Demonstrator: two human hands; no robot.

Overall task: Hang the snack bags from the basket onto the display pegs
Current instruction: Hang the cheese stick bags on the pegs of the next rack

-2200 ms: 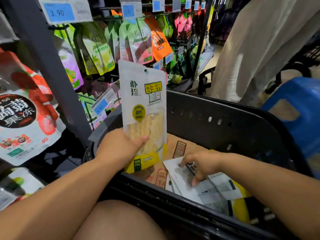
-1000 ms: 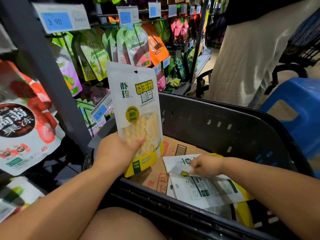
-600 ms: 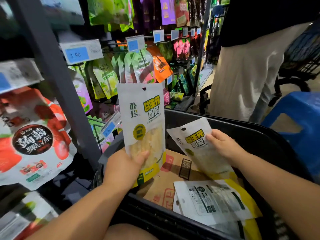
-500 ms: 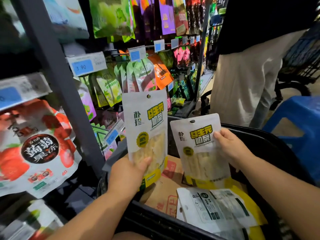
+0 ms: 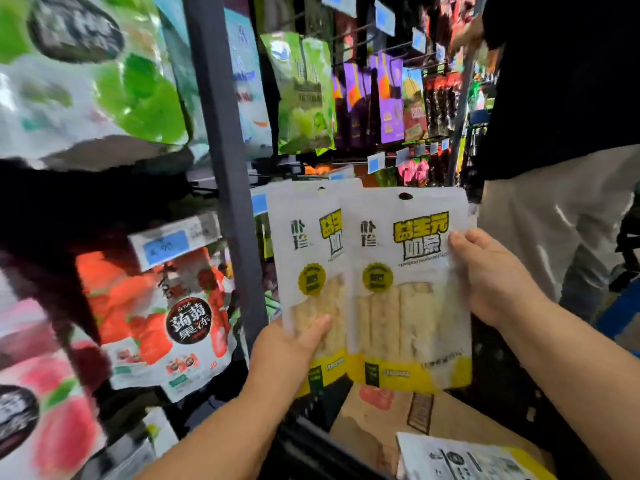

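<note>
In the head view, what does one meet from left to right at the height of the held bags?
Red jelly bag, grey shelf post, left snack bag, right snack bag, right hand, bystander's pale trousers.

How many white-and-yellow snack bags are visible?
3: first bag in the left hand, second bag in the right hand, third bag in the basket. More may be hidden beneath.

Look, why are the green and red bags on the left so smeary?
Head view: motion blur smears the green bag and red bag near the edge, and the wide lens stretches them; mid-frame, the left white bag in the left hand and right white bag in the right hand are sharper, big print readable.
</note>
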